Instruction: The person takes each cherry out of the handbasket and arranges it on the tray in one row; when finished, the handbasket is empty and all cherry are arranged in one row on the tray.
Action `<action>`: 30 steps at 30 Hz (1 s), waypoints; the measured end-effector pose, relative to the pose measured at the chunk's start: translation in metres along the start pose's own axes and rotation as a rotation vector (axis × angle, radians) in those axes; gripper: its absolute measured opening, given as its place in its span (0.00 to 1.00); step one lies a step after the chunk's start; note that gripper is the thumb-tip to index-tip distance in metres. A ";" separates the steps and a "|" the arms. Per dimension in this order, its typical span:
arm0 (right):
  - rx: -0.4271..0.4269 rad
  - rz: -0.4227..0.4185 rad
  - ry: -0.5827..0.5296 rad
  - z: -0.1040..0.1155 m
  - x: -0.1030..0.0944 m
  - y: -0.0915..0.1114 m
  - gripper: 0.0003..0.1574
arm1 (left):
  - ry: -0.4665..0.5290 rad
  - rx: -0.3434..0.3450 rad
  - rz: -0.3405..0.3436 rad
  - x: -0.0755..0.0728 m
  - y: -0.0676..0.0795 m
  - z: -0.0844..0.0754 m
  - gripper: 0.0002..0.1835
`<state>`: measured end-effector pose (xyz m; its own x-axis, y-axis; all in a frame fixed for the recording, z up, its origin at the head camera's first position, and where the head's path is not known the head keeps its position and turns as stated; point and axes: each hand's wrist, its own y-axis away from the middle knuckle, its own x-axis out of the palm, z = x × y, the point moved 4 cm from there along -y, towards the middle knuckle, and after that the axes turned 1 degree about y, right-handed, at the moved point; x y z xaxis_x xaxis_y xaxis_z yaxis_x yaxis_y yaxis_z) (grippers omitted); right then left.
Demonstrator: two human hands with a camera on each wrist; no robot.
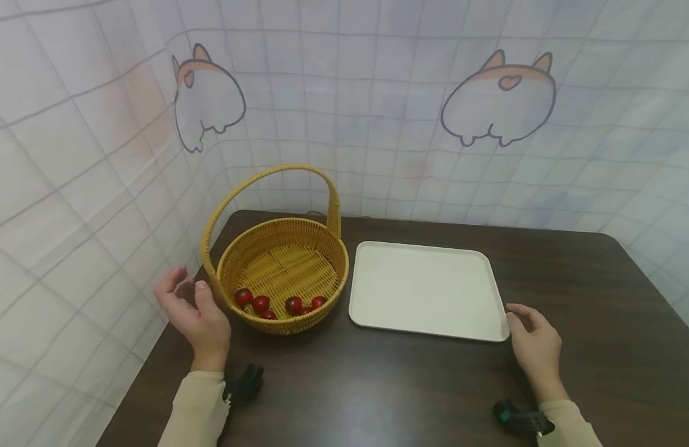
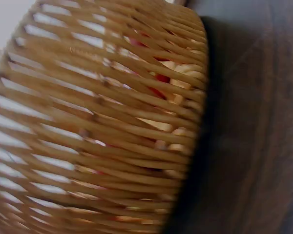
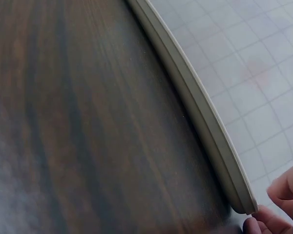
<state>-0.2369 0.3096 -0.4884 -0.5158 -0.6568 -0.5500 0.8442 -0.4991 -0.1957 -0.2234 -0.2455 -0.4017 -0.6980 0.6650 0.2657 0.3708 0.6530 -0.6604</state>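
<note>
A yellow woven basket (image 1: 288, 226) with a tall arched handle stands at the left of the table. Several dark red, cherry-like fruits (image 1: 293, 305) lie inside along its near edge. My left hand (image 1: 201, 323) is raised beside the basket's left side, fingers loosely curved; I see nothing held in it. The left wrist view is filled by the basket's wall (image 2: 97, 112), with red showing through the gaps. A white rectangular tray (image 1: 425, 288) lies right of the basket. My right hand (image 1: 537, 344) is at the tray's near right corner, fingers relaxed, fingertips at or very near its rim (image 3: 205, 107).
The dark wooden table (image 1: 355, 385) extends in front of the basket and tray and to the right. A white cloth (image 1: 366, 124) with a grid and cartoon animal drawings hangs behind and along the left side.
</note>
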 end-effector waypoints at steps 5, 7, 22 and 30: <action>0.025 0.008 0.026 0.001 0.000 0.000 0.18 | 0.020 -0.356 0.084 -0.007 0.009 0.045 0.21; 0.035 0.013 0.020 0.001 0.001 0.001 0.18 | 0.015 -0.423 0.119 -0.008 0.014 0.054 0.23; 0.031 -0.066 -0.221 0.012 -0.003 0.000 0.14 | -0.044 -0.284 0.326 0.006 0.024 0.014 0.22; -0.100 0.020 -0.272 0.059 0.025 0.006 0.14 | -0.100 -0.335 0.299 0.003 0.027 0.037 0.12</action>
<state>-0.2531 0.2567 -0.4553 -0.5078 -0.8000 -0.3197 0.8578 -0.4353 -0.2733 -0.2382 -0.2389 -0.4450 -0.5797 0.8147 0.0178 0.7312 0.5297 -0.4298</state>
